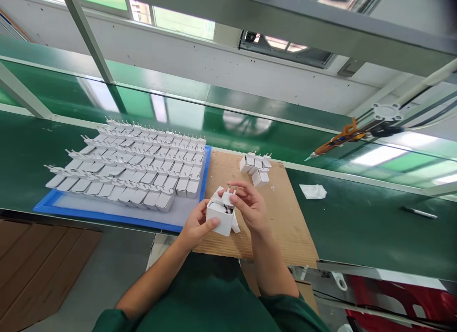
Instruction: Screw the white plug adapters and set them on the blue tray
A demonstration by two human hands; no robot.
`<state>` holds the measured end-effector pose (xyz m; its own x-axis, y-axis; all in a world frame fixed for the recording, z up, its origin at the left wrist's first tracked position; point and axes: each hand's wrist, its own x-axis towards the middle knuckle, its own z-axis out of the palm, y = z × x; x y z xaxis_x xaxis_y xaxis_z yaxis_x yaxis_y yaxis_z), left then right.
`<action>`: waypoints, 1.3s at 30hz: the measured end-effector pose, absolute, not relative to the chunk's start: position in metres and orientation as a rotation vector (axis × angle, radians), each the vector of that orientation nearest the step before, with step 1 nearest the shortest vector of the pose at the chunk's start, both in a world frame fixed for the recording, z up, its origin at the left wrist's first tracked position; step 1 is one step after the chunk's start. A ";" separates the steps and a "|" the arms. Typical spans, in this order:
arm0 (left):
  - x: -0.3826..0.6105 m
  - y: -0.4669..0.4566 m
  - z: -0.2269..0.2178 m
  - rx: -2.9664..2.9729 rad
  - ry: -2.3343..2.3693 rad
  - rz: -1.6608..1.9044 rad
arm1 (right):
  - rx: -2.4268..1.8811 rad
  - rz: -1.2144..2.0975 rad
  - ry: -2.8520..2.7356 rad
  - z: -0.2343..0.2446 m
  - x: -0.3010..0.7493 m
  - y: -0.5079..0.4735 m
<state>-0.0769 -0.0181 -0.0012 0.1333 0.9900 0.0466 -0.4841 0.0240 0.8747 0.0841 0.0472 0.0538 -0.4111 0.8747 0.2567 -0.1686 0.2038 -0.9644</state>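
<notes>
My left hand (197, 226) is closed around a white charger housing (219, 220), its thumb on the front face. Dark and red wires show inside the housing's open top. Above that opening, my right hand (252, 206) pinches a white plug cap (227, 197) with two metal pins pointing up. The cap is tilted and stands apart from part of the housing rim. Something white, perhaps a cloth or paper (235, 224), lies behind and below the housing; its kind is unclear. Both hands are over a sheet of cardboard (285, 218).
A blue-rimmed tray (117, 219) on the left holds rows of white chargers (139, 165). Several more chargers (260, 178) stand on the cardboard's far side. To the right are a dispensing nozzle (321, 149) on an arm, a white wipe (312, 191) and a pen (419, 212).
</notes>
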 end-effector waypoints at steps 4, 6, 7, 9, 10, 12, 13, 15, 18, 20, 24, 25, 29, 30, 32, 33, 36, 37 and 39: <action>-0.074 -0.019 -0.006 0.800 0.724 1.313 | -0.618 1.374 -1.512 0.048 0.080 0.044; -0.073 -0.019 -0.006 0.768 0.719 1.311 | -0.583 1.361 -1.536 0.046 0.079 0.044; -0.073 -0.019 -0.006 0.749 0.712 1.310 | -0.556 1.352 -1.549 0.045 0.079 0.044; -0.073 -0.019 -0.004 0.712 0.689 1.308 | -0.487 1.340 -1.571 0.042 0.080 0.045; -0.072 -0.019 -0.002 0.697 0.677 1.308 | -0.450 1.340 -1.578 0.041 0.080 0.045; -0.072 -0.019 0.000 0.680 0.660 1.310 | -0.388 1.356 -1.585 0.040 0.080 0.045; -0.073 -0.019 0.001 0.674 0.653 1.311 | -0.369 1.366 -1.584 0.040 0.081 0.045; -0.073 -0.020 0.002 0.663 0.637 1.309 | -0.355 1.386 -1.575 0.040 0.081 0.045; -0.075 -0.021 0.002 0.658 0.610 1.299 | -0.358 1.413 -1.572 0.041 0.082 0.044; -0.076 -0.021 0.000 0.668 0.599 1.295 | -0.354 1.424 -1.583 0.041 0.083 0.044; -0.078 -0.021 -0.003 0.708 0.622 1.298 | -0.298 1.421 -1.612 0.040 0.085 0.044; -0.079 -0.022 -0.004 0.717 0.634 1.293 | -0.282 1.420 -1.618 0.039 0.085 0.044; -0.083 -0.022 -0.006 0.764 0.669 1.287 | -0.228 1.434 -1.642 0.036 0.086 0.045; -0.084 -0.022 -0.007 0.782 0.672 1.294 | -0.214 1.437 -1.647 0.035 0.086 0.045; -0.085 -0.022 -0.008 0.821 0.669 1.307 | -0.192 1.439 -1.653 0.034 0.086 0.046; -0.086 -0.023 -0.008 0.838 0.666 1.307 | -0.188 1.437 -1.654 0.034 0.086 0.046; -0.086 -0.023 -0.007 0.877 0.662 1.304 | -0.196 1.449 -1.668 0.033 0.086 0.048; -0.086 -0.023 -0.006 0.890 0.660 1.309 | -0.211 1.461 -1.675 0.032 0.086 0.048; -0.087 -0.024 -0.004 0.941 0.650 1.331 | -0.251 1.492 -1.672 0.027 0.086 0.049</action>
<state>-0.0873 -0.0242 -0.0042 0.1571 0.9806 0.1176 -0.5108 -0.0212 0.8594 0.0865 0.0493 0.0273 -0.6116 0.6477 0.4543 -0.3778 0.2654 -0.8870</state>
